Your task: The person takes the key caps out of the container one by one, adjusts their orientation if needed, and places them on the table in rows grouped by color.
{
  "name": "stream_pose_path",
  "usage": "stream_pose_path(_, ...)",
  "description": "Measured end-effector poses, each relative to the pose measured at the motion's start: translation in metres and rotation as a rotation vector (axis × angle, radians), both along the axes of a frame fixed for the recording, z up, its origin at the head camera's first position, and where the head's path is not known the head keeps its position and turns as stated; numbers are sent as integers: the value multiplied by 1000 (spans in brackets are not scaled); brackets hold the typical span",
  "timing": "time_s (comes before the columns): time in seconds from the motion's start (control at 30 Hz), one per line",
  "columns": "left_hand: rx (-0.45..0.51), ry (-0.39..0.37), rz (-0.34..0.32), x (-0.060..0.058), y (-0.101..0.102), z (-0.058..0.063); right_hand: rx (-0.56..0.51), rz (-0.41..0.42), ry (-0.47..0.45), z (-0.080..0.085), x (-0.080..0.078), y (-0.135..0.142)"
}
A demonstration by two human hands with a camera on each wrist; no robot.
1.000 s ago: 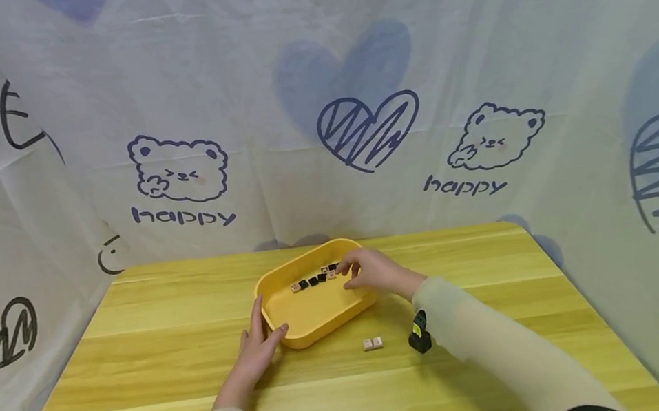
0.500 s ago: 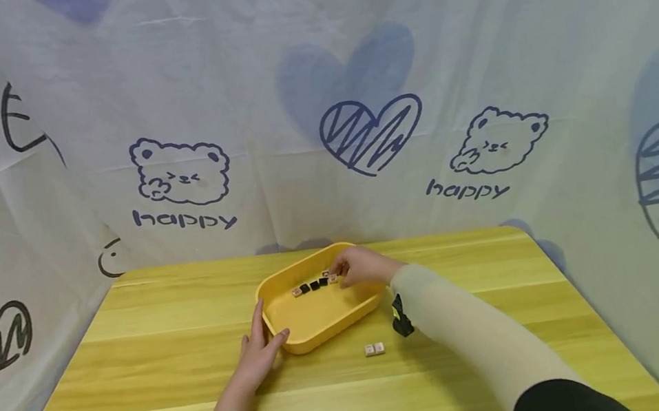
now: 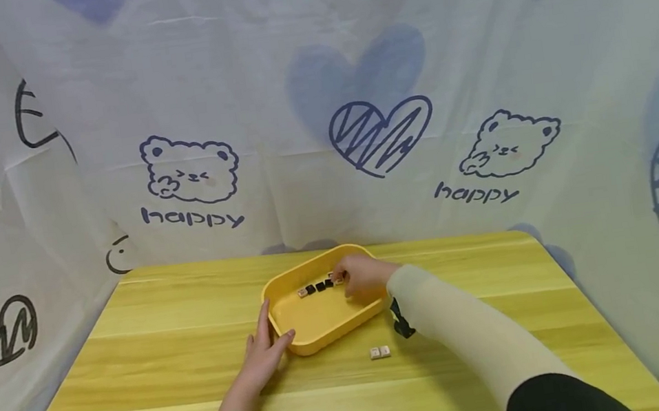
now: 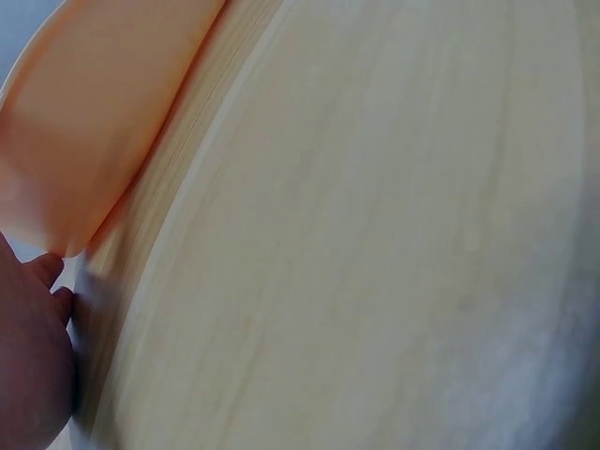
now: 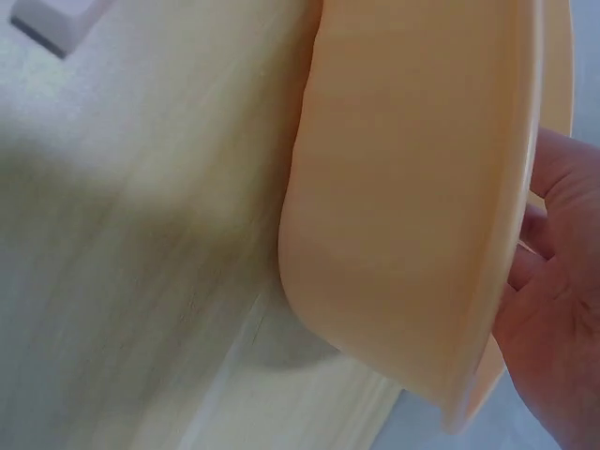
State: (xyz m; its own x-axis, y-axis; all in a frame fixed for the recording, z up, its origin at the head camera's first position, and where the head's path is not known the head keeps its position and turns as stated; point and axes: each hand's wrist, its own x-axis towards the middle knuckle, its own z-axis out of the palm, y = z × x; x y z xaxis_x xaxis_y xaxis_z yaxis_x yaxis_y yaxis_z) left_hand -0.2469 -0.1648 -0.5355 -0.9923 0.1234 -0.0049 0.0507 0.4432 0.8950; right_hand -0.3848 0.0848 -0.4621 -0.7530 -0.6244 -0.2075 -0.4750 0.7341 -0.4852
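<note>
In the head view a yellow plastic tray [image 3: 316, 339] sits on the table. Against its left front corner rests my left hand [image 3: 260, 360], thumb and fingers spread along the rim. My right hand [image 3: 366, 275] reaches over the right side into the tray, fingers bent down at the far end of a row of small square pieces. Black pieces [image 3: 320, 286] and a white piece [image 3: 302, 293] show in that row. The right wrist view shows that hand behind the tray wall [image 5: 403, 206], its fingertips hidden; I cannot tell whether they pinch a piece.
Two white square pieces [image 3: 380, 352] lie side by side on the wooden table [image 3: 163, 366], in front of the tray. Behind the table hangs a pale cloth [image 3: 266, 103] printed with hearts and bears.
My right hand has moved a little forward and lower into the tray, its fingers drawing together over the pieces. The left hand keeps its place at the tray corner.
</note>
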Motion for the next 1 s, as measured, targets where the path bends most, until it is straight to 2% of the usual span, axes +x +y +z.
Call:
stream_pose_path(0.2,3,-7,0,0,2,1,9,12,23,-2,1,3)
stream_pose_path(0.67,7,-3,-15,-2,3,3,80,29,-15,-9,4,12)
stream_pose_path(0.9,21,17,7,1,4,2,9,48,-72,-4,8,16)
stream_pose_path(1.0,31,39,12,1,3,1,-12,70,-59,1,10,19)
